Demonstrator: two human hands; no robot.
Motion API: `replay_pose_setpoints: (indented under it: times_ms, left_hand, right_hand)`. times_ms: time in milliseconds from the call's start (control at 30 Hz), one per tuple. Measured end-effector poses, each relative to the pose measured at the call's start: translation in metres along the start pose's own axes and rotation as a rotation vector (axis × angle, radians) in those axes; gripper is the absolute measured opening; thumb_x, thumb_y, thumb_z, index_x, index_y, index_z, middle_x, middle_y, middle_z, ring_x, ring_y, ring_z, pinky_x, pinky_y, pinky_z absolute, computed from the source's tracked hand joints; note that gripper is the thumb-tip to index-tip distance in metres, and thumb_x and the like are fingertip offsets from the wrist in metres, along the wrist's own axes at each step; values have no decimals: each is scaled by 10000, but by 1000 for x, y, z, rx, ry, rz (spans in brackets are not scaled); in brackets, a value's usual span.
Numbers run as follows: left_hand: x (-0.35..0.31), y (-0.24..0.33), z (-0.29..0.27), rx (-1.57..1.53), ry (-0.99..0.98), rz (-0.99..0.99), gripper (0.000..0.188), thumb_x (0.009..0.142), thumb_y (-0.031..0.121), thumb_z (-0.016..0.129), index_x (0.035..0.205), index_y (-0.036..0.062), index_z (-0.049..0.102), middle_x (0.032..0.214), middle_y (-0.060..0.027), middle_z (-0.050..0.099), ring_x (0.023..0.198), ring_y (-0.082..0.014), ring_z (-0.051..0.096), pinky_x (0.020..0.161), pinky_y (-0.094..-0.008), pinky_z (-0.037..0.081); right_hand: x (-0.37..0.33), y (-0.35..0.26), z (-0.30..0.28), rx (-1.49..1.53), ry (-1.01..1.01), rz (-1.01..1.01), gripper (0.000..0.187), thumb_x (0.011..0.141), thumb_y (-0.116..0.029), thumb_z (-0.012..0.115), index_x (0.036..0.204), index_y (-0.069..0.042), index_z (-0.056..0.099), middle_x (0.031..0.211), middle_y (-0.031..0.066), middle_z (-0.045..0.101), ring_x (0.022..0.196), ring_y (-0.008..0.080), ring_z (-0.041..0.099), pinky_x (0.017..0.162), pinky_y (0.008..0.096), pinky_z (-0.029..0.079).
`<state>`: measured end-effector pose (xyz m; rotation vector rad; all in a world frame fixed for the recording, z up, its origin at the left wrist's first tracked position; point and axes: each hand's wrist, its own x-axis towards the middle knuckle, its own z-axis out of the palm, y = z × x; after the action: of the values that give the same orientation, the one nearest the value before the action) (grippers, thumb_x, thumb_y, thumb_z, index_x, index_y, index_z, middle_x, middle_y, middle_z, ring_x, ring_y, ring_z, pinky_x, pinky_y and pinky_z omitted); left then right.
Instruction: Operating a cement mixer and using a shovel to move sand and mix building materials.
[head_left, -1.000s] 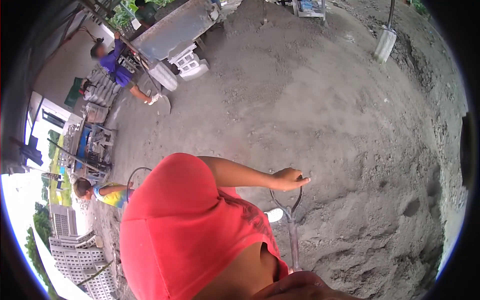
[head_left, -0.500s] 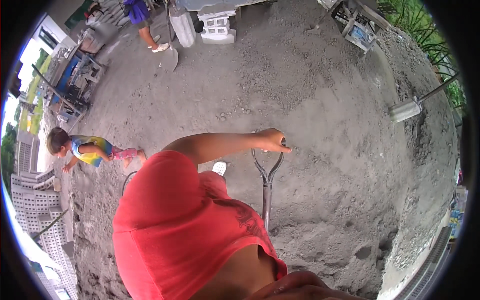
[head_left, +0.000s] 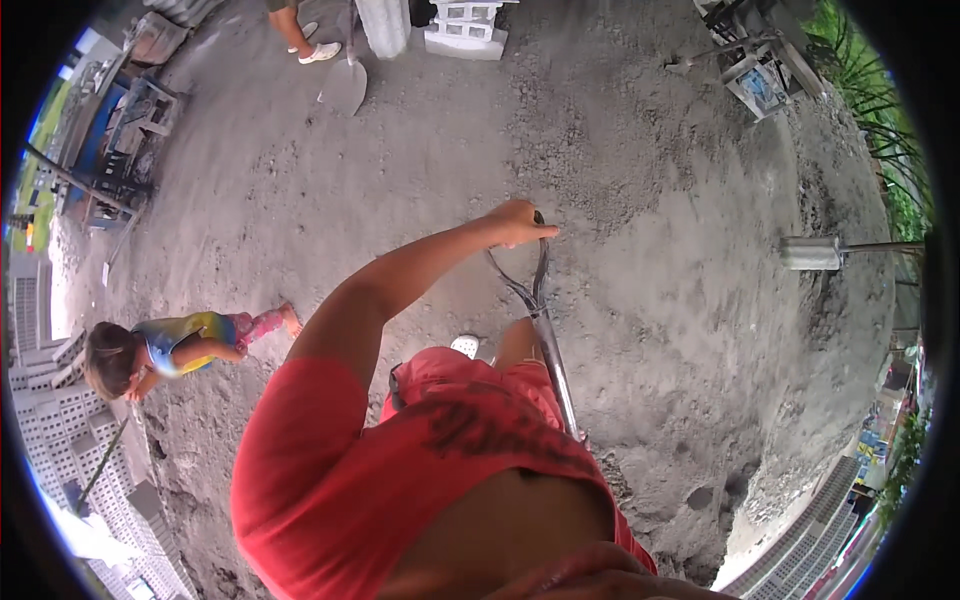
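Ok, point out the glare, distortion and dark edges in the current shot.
Head view: the blocks bend along the left rim; the lower-left edge is washed out white; corners go black. Also in the head view, a pale sheen runs along the shovel, while the left hand stays clear of glare.

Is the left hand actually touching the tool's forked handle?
Touching. The head view shows the left hand curled over the top of the forked handle, with no gap between them.

red shirt (head_left: 300, 470), dark print (head_left: 490, 432), no readable text
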<state>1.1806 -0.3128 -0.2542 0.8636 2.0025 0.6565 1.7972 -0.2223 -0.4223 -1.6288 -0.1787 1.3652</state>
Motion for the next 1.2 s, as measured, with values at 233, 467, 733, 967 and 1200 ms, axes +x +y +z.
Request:
replay_pose_setpoints:
  times_ms: [233,467,733,967,1200]
  left_hand:
    - [91,-68,-103,-15,2,-17,512,735,522,561,641,21,610,462,-98,520,429,-194,553,452,-323,445]
    - [180,-124,-240,-59,135,-144,465,731,467,601,666,7,598,494,-98,543,410,-190,548,405,-309,431]
    - [169,-237,-417,-334,265,-515,423,770,418,601,686,4,565,539,-83,530,377,-167,511,373,-298,449]
    - [141,-319,-539,-701,517,-654,428,780,430,582,707,11,532,524,-65,499,367,-164,485,346,-297,413]
    - [169,-378,-647,-1226,679,-696,411,799,463,529,707,64,495,537,-37,462,380,-147,452,358,-290,391]
  right_hand:
    - [-43,123,175,125,2,124,309,741,-336,535,885,-65,501,852,70,545,794,220,535,738,391,440]
    - [-66,218,337,143,48,256,289,738,-326,534,859,-66,501,831,65,545,774,215,536,722,387,442]
    - [-139,272,579,192,-87,384,119,694,-235,553,701,-161,461,608,-32,472,597,154,498,592,269,414]
    - [-263,278,852,-5,-323,264,180,711,-153,519,594,-135,383,520,-18,405,488,141,411,520,292,399]
    - [-470,274,1172,-136,-602,165,188,764,-103,545,666,-129,386,574,-12,396,505,143,389,538,321,387]
